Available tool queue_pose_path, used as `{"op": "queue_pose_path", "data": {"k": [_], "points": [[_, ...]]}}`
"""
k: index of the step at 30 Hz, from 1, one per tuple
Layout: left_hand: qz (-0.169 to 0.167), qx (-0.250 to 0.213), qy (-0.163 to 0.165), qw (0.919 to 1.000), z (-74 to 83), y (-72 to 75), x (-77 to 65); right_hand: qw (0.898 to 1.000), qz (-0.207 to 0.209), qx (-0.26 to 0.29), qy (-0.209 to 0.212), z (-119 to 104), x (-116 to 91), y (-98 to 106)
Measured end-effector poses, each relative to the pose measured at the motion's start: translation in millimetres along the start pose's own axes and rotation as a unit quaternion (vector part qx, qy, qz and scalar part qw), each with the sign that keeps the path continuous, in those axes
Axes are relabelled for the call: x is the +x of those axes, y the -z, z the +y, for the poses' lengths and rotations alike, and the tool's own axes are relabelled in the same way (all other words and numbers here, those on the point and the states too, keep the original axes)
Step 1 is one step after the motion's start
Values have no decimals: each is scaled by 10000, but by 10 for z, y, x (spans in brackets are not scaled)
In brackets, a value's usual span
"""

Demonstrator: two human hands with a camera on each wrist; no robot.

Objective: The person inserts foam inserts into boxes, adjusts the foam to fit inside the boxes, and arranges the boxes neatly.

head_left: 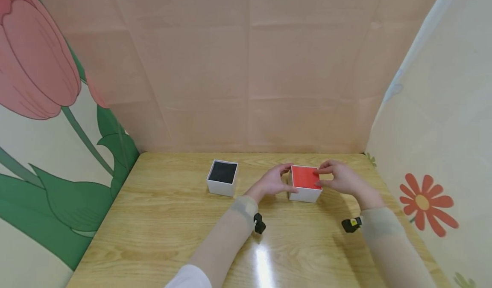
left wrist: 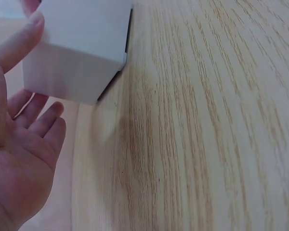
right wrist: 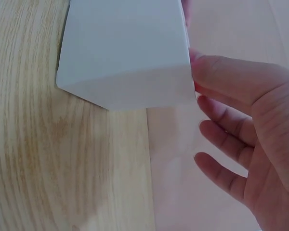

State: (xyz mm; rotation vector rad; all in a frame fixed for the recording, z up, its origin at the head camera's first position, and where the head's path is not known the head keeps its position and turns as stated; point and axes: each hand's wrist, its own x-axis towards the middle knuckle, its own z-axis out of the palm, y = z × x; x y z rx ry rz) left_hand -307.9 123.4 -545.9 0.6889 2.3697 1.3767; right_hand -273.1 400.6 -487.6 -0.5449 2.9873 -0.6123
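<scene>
A white box (head_left: 303, 195) with a red top (head_left: 303, 177) stands right of the middle of the table. My left hand (head_left: 272, 181) holds its left side, thumb on the front face and index finger at the far left corner. In the left wrist view, the other fingers of the left hand (left wrist: 26, 149) lie loosely beside the box (left wrist: 72, 72). From the right, my right hand (head_left: 342, 179) touches the red top with thumb and index fingertips set apart. In the right wrist view, three loosely bent fingers of the right hand (right wrist: 260, 130) hang clear of the box (right wrist: 130, 53).
To the left, a second white box (head_left: 221, 188) with a black top (head_left: 223, 172) stands on the wooden table (head_left: 161, 219). A plain pinkish cloth (head_left: 246, 66) hangs behind the table. Flower-printed sheets (head_left: 434, 121) flank both sides.
</scene>
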Motion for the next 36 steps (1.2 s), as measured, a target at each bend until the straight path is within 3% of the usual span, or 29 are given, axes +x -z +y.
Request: {"op": "queue_pose_path", "data": {"k": [10,23,31,36], "points": [[-12,-61,16,10000,-7,17,-7,9994,-192,-113,-270,-72,77,12],[18,-23,48,10000,-3,45,-30,9962,-457,309,-668,-76,51,25],[13,-19,-38,10000,-21,35,-20,9956,-488,360,-709,-65,53,16],[82,432,96,9990,-1,43,-33,9971,-251,591,-412,35,-20,-21]]}}
